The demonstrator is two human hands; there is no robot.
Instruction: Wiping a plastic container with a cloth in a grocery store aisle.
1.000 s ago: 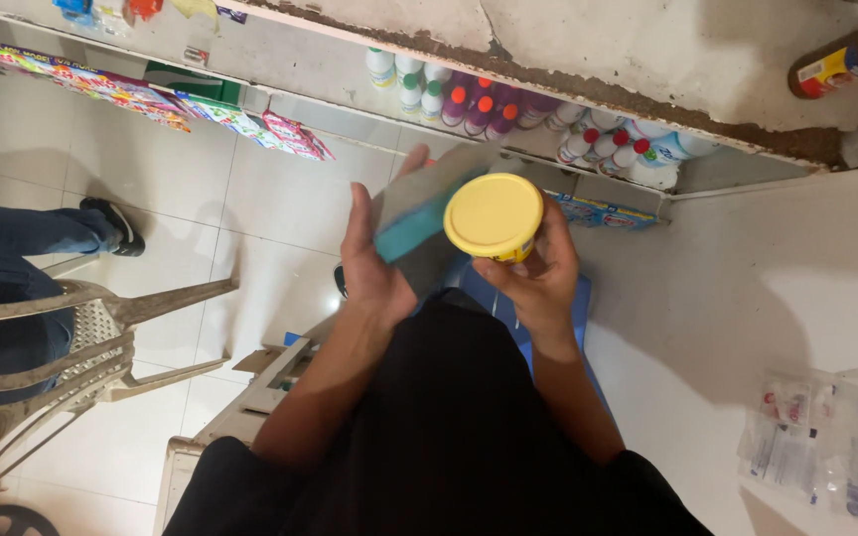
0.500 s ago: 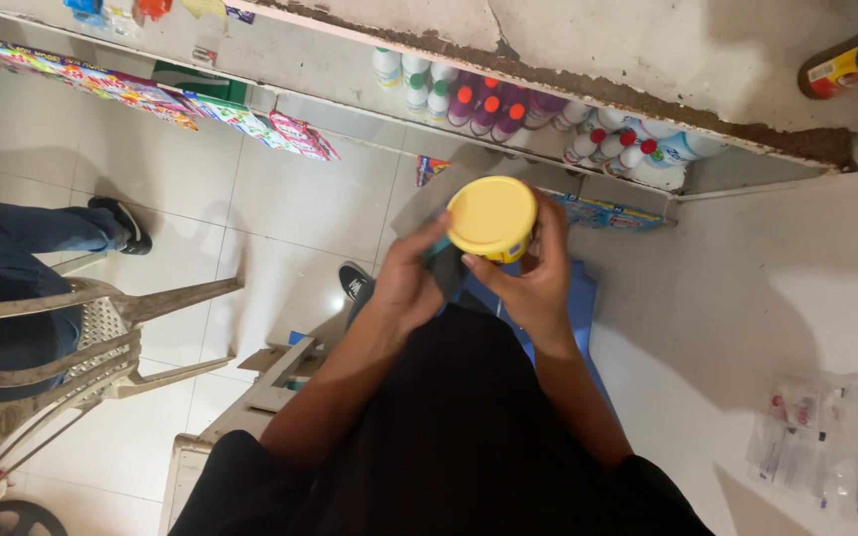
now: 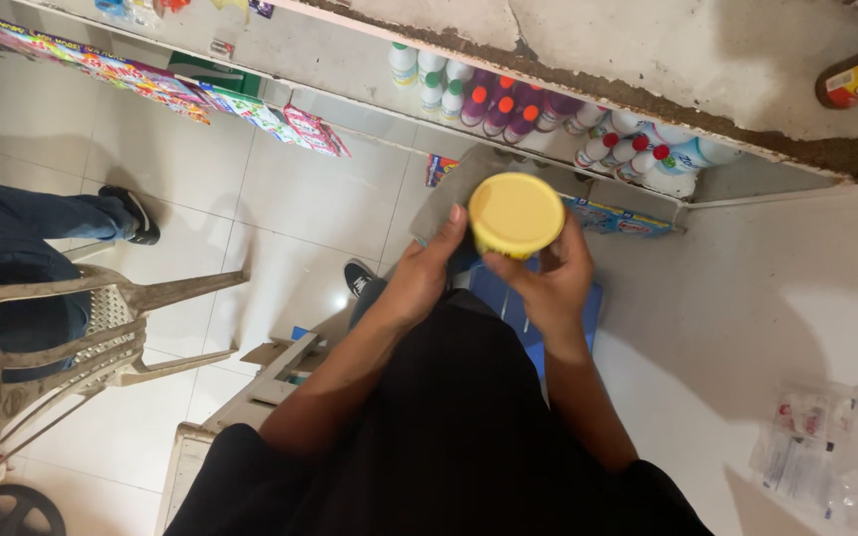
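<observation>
While both forearms reach forward from the dark-clad body, the yellow-lidded jar (image 3: 515, 213) sits between the two hands at chest height, above the blue crate (image 3: 538, 308). Left hand (image 3: 427, 270) has its grip closed on the jar's left side, thumb up. Right hand (image 3: 551, 281) cups it from below-right, fingers wrapped round, beneath the bottle shelf (image 3: 548, 114).

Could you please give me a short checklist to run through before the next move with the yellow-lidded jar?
1. Right hand grips the yellow-lidded jar: ok.
2. Left hand steadies its side: ok.
3. Lid fully seated: cannot tell.
4. Jar held level: ok, lid faces up.
5. Free room among the bottles on the shelf: cannot tell.
6. Floor clear of the white plastic chair: ok, it lies off to the left.
</observation>
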